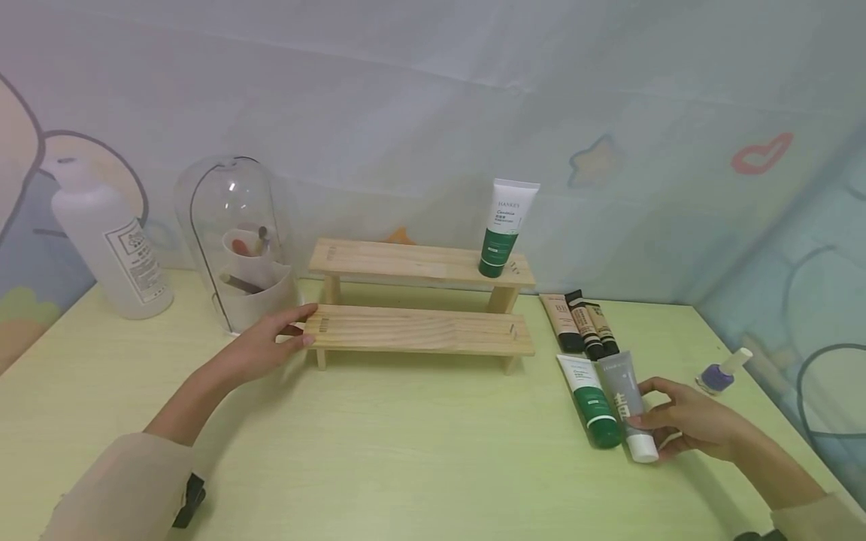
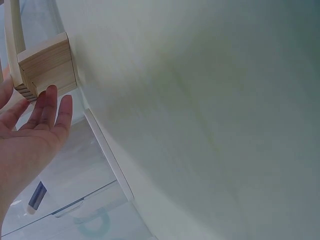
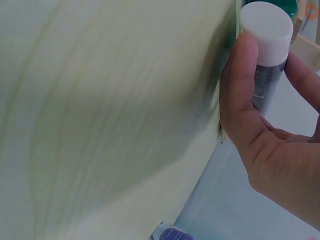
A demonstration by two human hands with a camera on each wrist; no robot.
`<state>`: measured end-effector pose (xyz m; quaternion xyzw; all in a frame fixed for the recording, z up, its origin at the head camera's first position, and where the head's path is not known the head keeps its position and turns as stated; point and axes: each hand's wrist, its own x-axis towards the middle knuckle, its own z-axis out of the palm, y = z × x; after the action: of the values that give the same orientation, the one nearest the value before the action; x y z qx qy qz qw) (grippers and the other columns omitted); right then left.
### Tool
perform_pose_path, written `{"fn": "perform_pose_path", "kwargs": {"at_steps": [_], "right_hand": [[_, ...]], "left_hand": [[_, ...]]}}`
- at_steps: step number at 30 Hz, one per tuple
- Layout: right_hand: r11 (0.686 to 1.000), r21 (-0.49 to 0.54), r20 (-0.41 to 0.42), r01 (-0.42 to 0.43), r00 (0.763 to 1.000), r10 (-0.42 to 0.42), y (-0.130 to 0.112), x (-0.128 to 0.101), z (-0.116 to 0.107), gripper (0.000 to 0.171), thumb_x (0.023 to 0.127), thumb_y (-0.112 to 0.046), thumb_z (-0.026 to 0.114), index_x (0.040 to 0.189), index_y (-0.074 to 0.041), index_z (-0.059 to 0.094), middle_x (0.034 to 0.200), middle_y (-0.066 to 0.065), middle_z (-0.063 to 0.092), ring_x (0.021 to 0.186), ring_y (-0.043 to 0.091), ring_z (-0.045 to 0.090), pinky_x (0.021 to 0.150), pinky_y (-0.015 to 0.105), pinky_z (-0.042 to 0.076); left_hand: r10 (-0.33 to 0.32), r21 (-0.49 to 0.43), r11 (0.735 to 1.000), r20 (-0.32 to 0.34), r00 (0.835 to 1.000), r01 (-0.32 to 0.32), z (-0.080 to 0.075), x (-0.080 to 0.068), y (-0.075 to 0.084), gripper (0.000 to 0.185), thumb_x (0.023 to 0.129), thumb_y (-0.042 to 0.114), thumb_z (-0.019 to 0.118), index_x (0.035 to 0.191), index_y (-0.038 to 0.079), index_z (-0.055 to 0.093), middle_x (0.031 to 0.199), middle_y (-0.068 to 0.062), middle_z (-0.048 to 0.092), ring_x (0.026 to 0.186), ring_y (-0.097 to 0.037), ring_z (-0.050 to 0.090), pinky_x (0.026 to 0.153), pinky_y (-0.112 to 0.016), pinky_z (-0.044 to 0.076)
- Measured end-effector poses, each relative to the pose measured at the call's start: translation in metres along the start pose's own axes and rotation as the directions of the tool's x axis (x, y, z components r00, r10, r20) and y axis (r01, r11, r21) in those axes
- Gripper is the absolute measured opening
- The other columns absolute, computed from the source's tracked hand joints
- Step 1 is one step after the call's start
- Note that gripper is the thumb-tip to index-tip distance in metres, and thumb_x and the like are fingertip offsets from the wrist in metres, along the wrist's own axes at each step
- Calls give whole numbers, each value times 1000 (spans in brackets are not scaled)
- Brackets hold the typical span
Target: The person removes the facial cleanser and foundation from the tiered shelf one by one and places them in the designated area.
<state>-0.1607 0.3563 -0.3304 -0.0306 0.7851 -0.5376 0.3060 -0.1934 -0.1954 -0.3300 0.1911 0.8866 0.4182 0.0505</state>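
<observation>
A two-tier wooden display stand (image 1: 419, 329) stands at the back middle of the table. At the left end of its lower board is my left hand (image 1: 262, 347), thumb and fingers gripping the board's end; in the left wrist view some fingertips (image 2: 51, 95) reach beneath it. On the right, my right hand (image 1: 700, 418) pinches a grey squeeze tube (image 1: 621, 385) near its white cap (image 3: 266, 31). Directly left of that tube lies a white and green tube (image 1: 590, 402). A matching white and green tube (image 1: 504, 225) stands cap down on the upper board's right end.
Several small cosmetic tubes (image 1: 563, 319) lie right of the stand. A purple nail polish bottle (image 1: 716, 377) lies near the right table edge. Back left are a clear dome (image 1: 237, 195) over a white holder with brushes, and a white pump bottle (image 1: 111, 233). A printed cloth (image 1: 419, 113) hangs behind.
</observation>
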Motion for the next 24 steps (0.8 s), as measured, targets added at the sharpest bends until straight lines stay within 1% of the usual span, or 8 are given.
{"fn": "perform_pose_path", "kwargs": {"at_steps": [3,6,11,17,24], "right_hand": [[1000,5,12,0,1000,-1,2,2,1,39,90,-13,57,115,1,31,83,11,61,69,21,59,60,37,52],[1000,1,5,-5,1000,5,3,4,3,42,90,-13,58,116,2,30,82,11,61,68,21,59,60,38,53],[1000,-15,-20,-17,1000,17,2,7,5,48,89,-15,60,118,4,27,81,12,60,67,22,60,59,38,53],[999,-37,-47,-25,999,23,0,7,7,51,88,-16,61,119,6,28,80,11,60,66,20,59,58,36,53],[997,-68,-84,-38,996,32,0,5,6,59,88,-17,62,124,10,25,82,10,59,66,19,59,59,37,53]], "left_hand": [[1,-1,1000,0,1000,-1,0,0,0,53,94,12,50,138,-9,29,136,-28,35,115,-42,42,90,-53,37],[1,-2,1000,0,1000,-1,0,0,-1,53,94,11,50,138,-10,28,136,-28,35,115,-42,43,90,-52,37],[2,0,1000,-1,1000,-2,0,1,-1,53,95,11,50,138,-9,28,135,-28,36,115,-42,43,89,-52,38],[-2,-2,1000,-2,1000,2,0,0,0,53,94,12,50,138,-8,29,135,-28,37,115,-41,43,89,-52,38],[-3,-2,1000,3,1000,3,0,0,1,53,95,12,50,138,-9,28,136,-28,35,115,-42,42,90,-53,37]]}}
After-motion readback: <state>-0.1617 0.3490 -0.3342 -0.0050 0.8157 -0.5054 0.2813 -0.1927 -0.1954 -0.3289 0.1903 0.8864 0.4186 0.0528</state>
